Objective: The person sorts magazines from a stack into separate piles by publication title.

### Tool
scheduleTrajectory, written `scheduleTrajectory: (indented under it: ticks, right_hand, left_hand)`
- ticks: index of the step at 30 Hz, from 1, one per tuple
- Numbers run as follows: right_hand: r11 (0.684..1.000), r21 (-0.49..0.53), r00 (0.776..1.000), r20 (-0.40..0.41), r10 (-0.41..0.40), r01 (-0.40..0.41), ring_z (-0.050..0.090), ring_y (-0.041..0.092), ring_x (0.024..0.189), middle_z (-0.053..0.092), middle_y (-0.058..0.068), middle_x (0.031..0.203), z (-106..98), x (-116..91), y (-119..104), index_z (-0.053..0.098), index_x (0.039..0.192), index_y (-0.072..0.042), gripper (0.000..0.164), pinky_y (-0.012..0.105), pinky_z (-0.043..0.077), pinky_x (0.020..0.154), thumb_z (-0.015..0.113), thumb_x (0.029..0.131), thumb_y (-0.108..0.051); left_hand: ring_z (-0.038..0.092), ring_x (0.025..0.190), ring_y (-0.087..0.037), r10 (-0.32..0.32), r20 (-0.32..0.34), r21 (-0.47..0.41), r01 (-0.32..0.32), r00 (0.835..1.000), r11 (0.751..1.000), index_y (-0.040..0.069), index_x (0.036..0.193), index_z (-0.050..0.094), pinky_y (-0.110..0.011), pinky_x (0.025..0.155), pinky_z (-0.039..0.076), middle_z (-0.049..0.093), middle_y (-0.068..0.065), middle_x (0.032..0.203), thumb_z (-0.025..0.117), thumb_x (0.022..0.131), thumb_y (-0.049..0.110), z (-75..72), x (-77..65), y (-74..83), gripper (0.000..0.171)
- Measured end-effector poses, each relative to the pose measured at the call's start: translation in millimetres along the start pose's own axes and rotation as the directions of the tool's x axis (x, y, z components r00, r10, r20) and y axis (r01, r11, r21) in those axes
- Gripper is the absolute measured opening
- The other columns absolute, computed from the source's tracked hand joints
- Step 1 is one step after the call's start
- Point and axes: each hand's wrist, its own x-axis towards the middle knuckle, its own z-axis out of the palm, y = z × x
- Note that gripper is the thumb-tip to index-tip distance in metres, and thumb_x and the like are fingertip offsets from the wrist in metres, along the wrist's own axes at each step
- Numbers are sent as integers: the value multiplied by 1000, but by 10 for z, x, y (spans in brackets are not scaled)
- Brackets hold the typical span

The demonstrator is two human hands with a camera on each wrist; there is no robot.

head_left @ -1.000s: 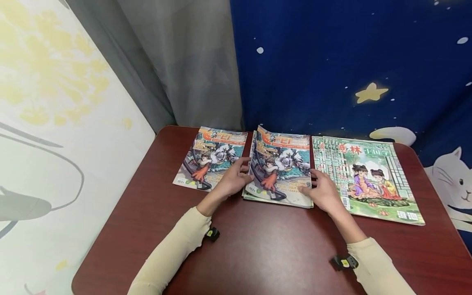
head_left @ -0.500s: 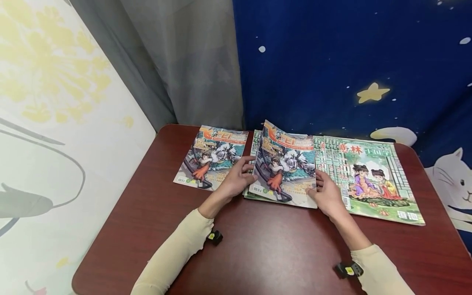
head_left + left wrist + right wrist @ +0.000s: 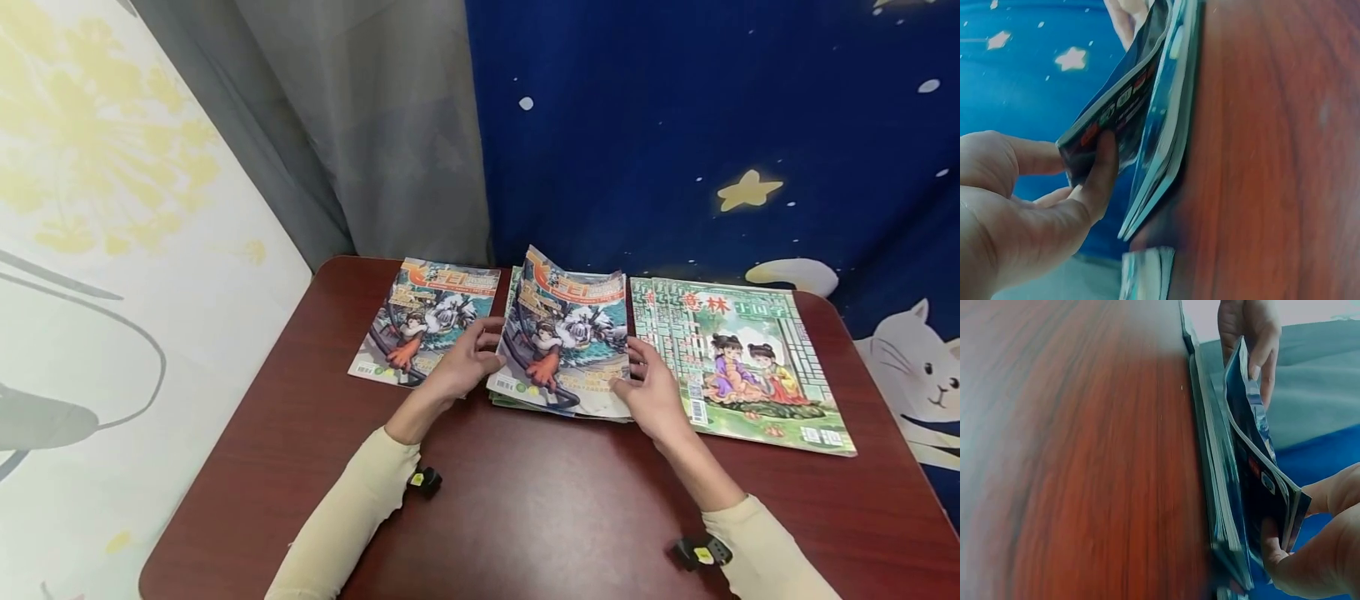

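Note:
Between my two hands a comic magazine (image 3: 570, 337), its cover showing a figure in orange, is held slightly bent above a stack of magazines (image 3: 1215, 469). My left hand (image 3: 461, 367) pinches its left edge; in the left wrist view the thumb (image 3: 1100, 169) lies along one cover, the other fingers opposite. At the lower right edge my right hand (image 3: 656, 396) grips the same magazine between thumb and fingers. The wrist views show a wedge-shaped gap between the held magazine and the stack, whose greenish edges peek out beneath it in the head view.
A matching comic magazine (image 3: 397, 333) lies to the left, partly behind my left hand. On the right, several green-covered magazines (image 3: 765, 367) overlap in a fanned row. The reddish-brown table (image 3: 540, 500) reaches back to a grey curtain (image 3: 397, 133) and a blue starry one (image 3: 637, 133).
The held magazine shifts right with both hands, then back left, ending slightly left of its first position. Its upper left corner rises a little. Both hands keep their hold; the other magazines stay put.

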Motion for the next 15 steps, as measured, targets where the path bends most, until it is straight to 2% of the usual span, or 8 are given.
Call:
scheduleTrajectory:
  ticks: [2, 4, 8, 12, 15]
  right_hand:
    - [1000, 20, 1000, 6, 13, -13, 41, 45, 147, 30, 25, 170, 61, 29, -35, 18, 169, -5, 85, 55, 45, 116, 61, 96, 1]
    - [999, 33, 1000, 3, 16, -16, 43, 43, 145, 31, 24, 170, 145, 63, -80, 18, 169, -6, 87, 47, 50, 107, 60, 93, 3]
    - [996, 84, 1000, 2, 13, -13, 44, 38, 142, 32, 22, 169, 330, 133, -193, 20, 169, -7, 90, 30, 50, 92, 59, 89, 4]
    - [986, 167, 999, 32, 14, -19, 43, 34, 141, 32, 19, 168, 505, 184, -280, 21, 169, -8, 91, 23, 48, 87, 59, 88, 4]
    - [976, 217, 999, 54, 7, -19, 44, 33, 137, 34, 20, 166, 647, 205, -331, 23, 168, -7, 91, 21, 48, 81, 59, 86, 5]
  left_hand:
    - [62, 131, -40, -11, 21, 8, 11, 1000, 1000, 17, 161, 36, -46, 108, 52, 53, -21, 153, 59, 102, 2, -87, -16, 14, 65]
    - [61, 133, -40, -20, 35, 21, 19, 999, 1000, 17, 162, 35, -47, 109, 52, 52, -21, 155, 60, 103, 3, -185, -36, 22, 65]
    - [60, 135, -41, -27, 36, 34, 25, 999, 999, 16, 162, 34, -45, 109, 52, 51, -22, 156, 60, 103, 4, -411, -91, 18, 66]
    - [59, 137, -40, -21, 21, 30, 21, 1000, 999, 18, 163, 34, -41, 106, 52, 49, -21, 158, 60, 103, 4, -661, -174, -1, 66]
    - [58, 138, -35, -20, 5, 50, 20, 1000, 999, 20, 162, 36, -37, 103, 52, 50, -19, 158, 62, 103, 7, -844, -248, -20, 66]
